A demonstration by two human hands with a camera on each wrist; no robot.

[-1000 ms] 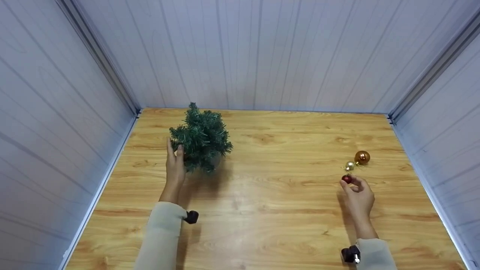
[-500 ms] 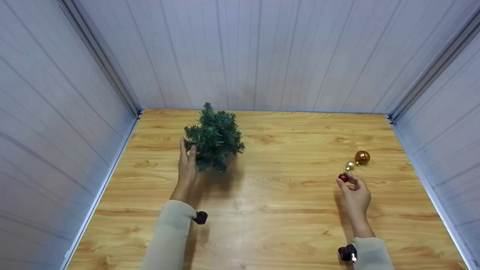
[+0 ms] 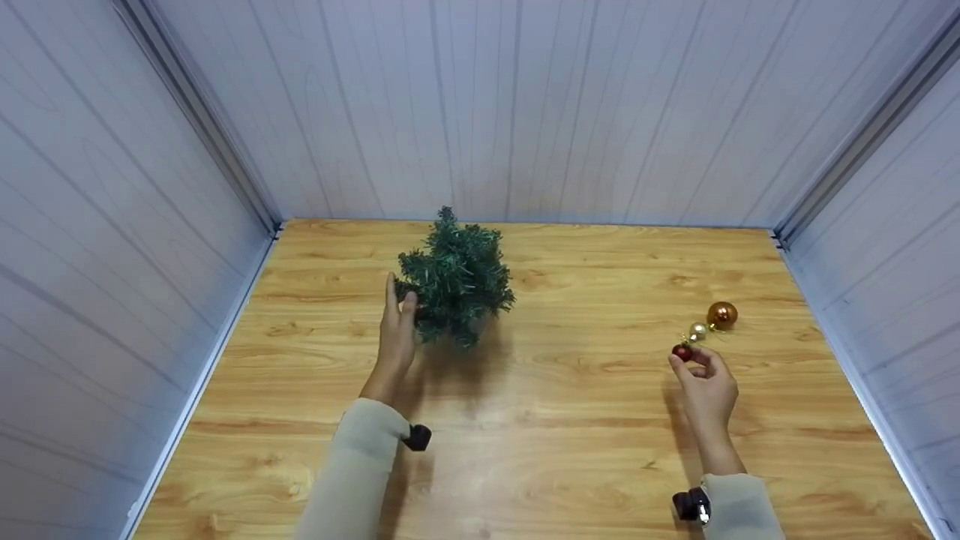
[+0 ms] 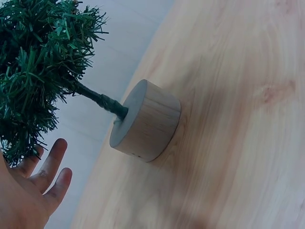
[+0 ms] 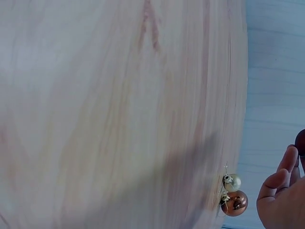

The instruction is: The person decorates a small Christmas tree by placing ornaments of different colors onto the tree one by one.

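Note:
A small artificial Christmas tree stands left of the middle of the table in the head view. My left hand holds a branch at its left side, foliage between thumb and fingers. Lower fingers spread outward in the left wrist view, beside the tree's round wooden base; the grip inside the foliage is hidden. At the right, my right hand pinches a small dark red ball ornament between thumb and fingertips. Close beyond it lie a small pale gold ball ornament and a larger copper ball ornament.
The wood-grain table meets a pale panelled wall at the back, with similar walls at left and right. A wide stretch of tabletop lies between the tree and the ornaments.
My left hand and the tree have moved together to the right. My right hand has shifted slightly left and away from me with the red ball; the other two ornaments stay put.

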